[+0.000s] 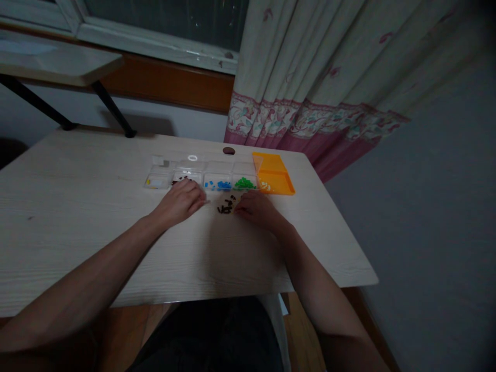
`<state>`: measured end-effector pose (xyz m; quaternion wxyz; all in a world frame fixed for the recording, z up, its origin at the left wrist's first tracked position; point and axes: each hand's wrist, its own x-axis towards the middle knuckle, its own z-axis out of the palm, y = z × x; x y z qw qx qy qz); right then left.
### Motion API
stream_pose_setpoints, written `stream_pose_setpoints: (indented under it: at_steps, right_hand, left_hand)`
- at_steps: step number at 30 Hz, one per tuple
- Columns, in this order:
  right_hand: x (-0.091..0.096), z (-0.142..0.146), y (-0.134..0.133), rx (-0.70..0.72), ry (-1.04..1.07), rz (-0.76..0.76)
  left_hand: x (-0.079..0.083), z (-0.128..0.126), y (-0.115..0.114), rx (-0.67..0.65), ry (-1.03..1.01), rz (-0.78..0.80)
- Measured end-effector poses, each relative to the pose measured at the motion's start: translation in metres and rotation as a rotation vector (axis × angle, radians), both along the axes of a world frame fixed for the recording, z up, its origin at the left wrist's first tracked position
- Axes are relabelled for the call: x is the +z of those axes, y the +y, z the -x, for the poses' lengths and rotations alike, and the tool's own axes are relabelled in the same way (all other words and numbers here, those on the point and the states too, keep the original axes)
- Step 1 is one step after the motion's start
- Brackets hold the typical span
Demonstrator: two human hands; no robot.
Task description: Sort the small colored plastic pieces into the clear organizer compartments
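Pieces (225,208) in dark brown are lying mid-frame between left hand (182,200) and right hand (259,209), both curled, any pinch unclear; touching lightly should be limiting scatter.

Single head-worn view, facing forward and down across the counter (96,196), my hands (181,199) a little way off near mid-frame, window (166,26) and curtain (302,67) at the top, my lap (217,336) nearer, at the bottom

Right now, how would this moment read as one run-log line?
left hand: near clear plastic compartment box | right hand: beside small dark-brown pieces on pale wood-grain table | small green pieces: in box
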<state>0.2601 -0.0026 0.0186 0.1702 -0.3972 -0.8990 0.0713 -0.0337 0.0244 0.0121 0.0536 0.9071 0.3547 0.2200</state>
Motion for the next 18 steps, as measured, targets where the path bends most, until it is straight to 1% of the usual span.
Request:
stream_pose_setpoints:
  at_steps: [3, 6, 8, 10, 13, 15, 17, 18]
  right_hand:
    - [-0.002, 0.000, 0.003, 0.007, 0.027, 0.015]
    - [-0.005, 0.002, 0.004, -0.015, 0.043, -0.007]
    - [-0.007, 0.004, 0.004, -0.045, 0.062, -0.032]
    - [-0.010, 0.006, 0.004, -0.075, 0.084, -0.054]
    - [-0.012, 0.007, 0.003, -0.127, 0.130, -0.085]
    - [-0.012, 0.007, 0.003, -0.178, 0.177, -0.101]
    - [-0.010, 0.009, 0.002, -0.238, 0.251, -0.101]
    - [-0.009, 0.012, 0.001, -0.268, 0.301, -0.093]
  left_hand:
    - [0.009, 0.016, 0.007, 0.212, -0.051, -0.073]
    - [0.016, 0.036, 0.011, 0.449, -0.051, -0.127]
    - [0.019, 0.049, 0.013, 0.576, -0.033, -0.130]
    - [0.018, 0.060, 0.015, 0.665, 0.005, -0.099]
    - [0.017, 0.070, 0.020, 0.718, 0.062, -0.048]
    - [0.018, 0.068, 0.020, 0.718, 0.047, -0.064]
    - [0.021, 0.058, 0.016, 0.669, -0.012, -0.109]
    - [0.022, 0.049, 0.012, 0.610, -0.045, -0.125]
